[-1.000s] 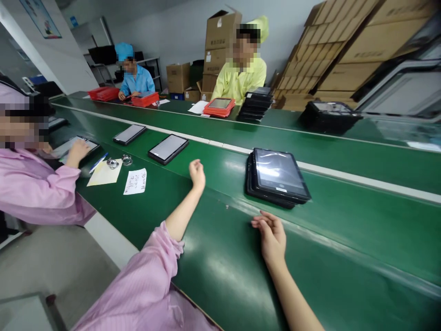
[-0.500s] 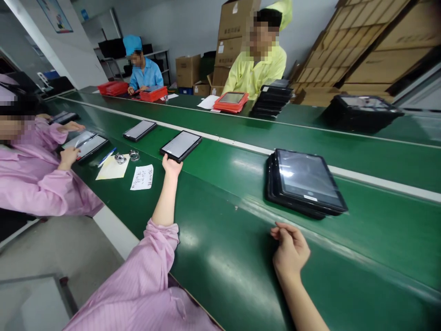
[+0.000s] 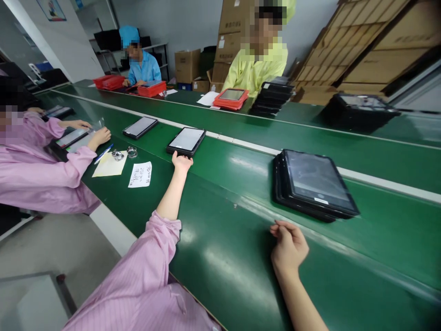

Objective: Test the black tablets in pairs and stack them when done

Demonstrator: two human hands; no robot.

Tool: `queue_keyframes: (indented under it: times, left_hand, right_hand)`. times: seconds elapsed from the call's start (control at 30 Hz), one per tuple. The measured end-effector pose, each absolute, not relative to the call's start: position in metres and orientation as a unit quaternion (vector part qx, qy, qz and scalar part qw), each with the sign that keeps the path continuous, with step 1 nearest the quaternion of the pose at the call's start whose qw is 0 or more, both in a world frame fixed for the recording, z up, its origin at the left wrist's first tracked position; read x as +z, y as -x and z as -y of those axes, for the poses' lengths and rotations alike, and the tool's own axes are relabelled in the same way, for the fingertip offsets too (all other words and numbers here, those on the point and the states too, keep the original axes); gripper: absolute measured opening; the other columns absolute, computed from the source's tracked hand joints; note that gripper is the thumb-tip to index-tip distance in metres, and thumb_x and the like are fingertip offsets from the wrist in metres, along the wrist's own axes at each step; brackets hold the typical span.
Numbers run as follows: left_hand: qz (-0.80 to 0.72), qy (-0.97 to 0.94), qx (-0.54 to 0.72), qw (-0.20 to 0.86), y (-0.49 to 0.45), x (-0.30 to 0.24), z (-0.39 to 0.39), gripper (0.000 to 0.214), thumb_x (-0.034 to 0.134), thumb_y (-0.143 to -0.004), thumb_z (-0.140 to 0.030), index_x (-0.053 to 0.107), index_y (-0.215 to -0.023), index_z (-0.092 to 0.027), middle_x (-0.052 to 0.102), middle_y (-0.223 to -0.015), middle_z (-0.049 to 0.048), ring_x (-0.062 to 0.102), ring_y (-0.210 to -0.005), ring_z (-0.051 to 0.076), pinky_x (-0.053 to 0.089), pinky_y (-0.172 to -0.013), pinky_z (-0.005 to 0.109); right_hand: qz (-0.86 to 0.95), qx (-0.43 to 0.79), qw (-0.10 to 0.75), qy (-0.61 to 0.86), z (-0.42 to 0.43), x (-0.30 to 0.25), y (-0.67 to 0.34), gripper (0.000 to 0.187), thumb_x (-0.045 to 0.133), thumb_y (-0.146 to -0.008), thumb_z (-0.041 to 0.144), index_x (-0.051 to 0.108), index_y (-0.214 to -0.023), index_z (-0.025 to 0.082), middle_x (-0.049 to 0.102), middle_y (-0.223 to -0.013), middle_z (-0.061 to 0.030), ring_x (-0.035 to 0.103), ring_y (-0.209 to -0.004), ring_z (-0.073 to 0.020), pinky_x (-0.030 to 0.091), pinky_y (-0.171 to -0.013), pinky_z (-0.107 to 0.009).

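Reaching forward, my left hand (image 3: 182, 162) has its bent fingers closed at the near edge of a black tablet (image 3: 186, 139) with a pale screen, which lies on the green belt. The fingertips are partly hidden there. My right hand (image 3: 290, 248) is loosely curled above the near green surface, thumb against fingers, with nothing visible in it. Beyond and to its right sits a stack of black tablets (image 3: 315, 181), the top one glossy and dark. Another pale-screened tablet (image 3: 140, 127) lies farther left on the belt.
Left on the bench are a handwritten note (image 3: 139, 174), a yellowish paper (image 3: 109, 165), tape rolls (image 3: 131, 151) and a blue pen (image 3: 104, 153). A co-worker in pink (image 3: 44, 170) handles a tablet. Across the line are orange-cased tablets (image 3: 230, 99) and stacked black ones (image 3: 272, 98).
The tablet at my left hand and the right-hand stack have shifted right. My left hand has moved right too, while my right hand stays almost still. The pink-sleeved co-worker's hands have moved.
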State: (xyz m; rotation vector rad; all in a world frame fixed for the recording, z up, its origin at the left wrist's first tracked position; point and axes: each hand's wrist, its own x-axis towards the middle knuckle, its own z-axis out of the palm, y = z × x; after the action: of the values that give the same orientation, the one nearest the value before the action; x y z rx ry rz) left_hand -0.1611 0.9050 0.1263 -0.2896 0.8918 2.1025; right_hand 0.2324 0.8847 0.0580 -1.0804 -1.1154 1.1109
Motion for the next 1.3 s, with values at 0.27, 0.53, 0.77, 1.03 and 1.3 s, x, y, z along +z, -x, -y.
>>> queue_keyframes:
  times: [0.27,0.53,0.77,1.03,1.3]
  left_hand:
    - [-0.408,0.201,0.743,0.491,0.113,0.133,-0.928,0.044,0.049,-0.099,-0.045,0.051,-0.135,-0.019,0.047,-0.145,0.0141,0.049,-0.132,0.031,0.046,-0.104,0.053]
    - [-0.412,0.212,0.704,0.538,-0.011,0.134,-0.919,0.031,0.059,-0.099,-0.036,0.060,-0.122,-0.015,0.064,-0.117,0.0089,0.065,-0.095,0.019,0.058,-0.080,0.036]
    - [-0.428,0.206,0.623,0.622,-0.099,0.152,-0.864,0.011,0.049,-0.092,-0.010,0.057,-0.093,-0.018,0.061,-0.093,0.0016,0.059,-0.066,0.006,0.037,-0.050,0.015]
    - [-0.475,0.185,0.445,0.737,-0.169,0.138,-0.730,0.011,0.046,-0.091,-0.021,0.056,-0.093,-0.015,0.058,-0.093,0.0043,0.058,-0.064,0.010,0.032,-0.046,0.018]
    - [-0.442,-0.025,0.201,0.874,-0.160,0.155,-0.701,0.015,0.060,-0.079,-0.015,0.065,-0.092,-0.013,0.059,-0.113,0.0105,0.062,-0.088,0.015,0.045,-0.071,0.025]
  right_hand:
    - [0.480,0.478,0.570,0.464,-0.884,0.064,-0.231,0.020,0.068,-0.071,0.036,0.069,-0.079,0.018,0.062,-0.065,-0.0003,0.054,-0.059,-0.0144,0.042,-0.059,-0.029]
    - [0.443,0.525,0.570,0.451,-0.892,0.060,-0.235,0.027,0.074,-0.067,0.038,0.070,-0.085,0.019,0.068,-0.078,-0.0024,0.061,-0.071,-0.0163,0.047,-0.066,-0.029]
    - [0.403,0.698,0.435,0.401,-0.920,0.068,-0.270,0.055,0.078,-0.064,0.066,0.069,-0.095,0.021,0.072,-0.084,-0.0086,0.068,-0.076,-0.0229,0.057,-0.067,-0.037]
    - [0.463,0.571,0.508,0.448,-0.930,0.077,-0.310,0.050,0.066,-0.076,0.068,0.069,-0.091,0.021,0.057,-0.061,0.0003,0.045,-0.047,-0.0111,0.036,-0.043,-0.023]
    - [0.492,0.456,0.556,0.491,-0.919,0.063,-0.304,0.037,0.061,-0.084,0.058,0.067,-0.096,0.024,0.060,-0.078,-0.0003,0.051,-0.064,-0.0147,0.043,-0.053,-0.026]
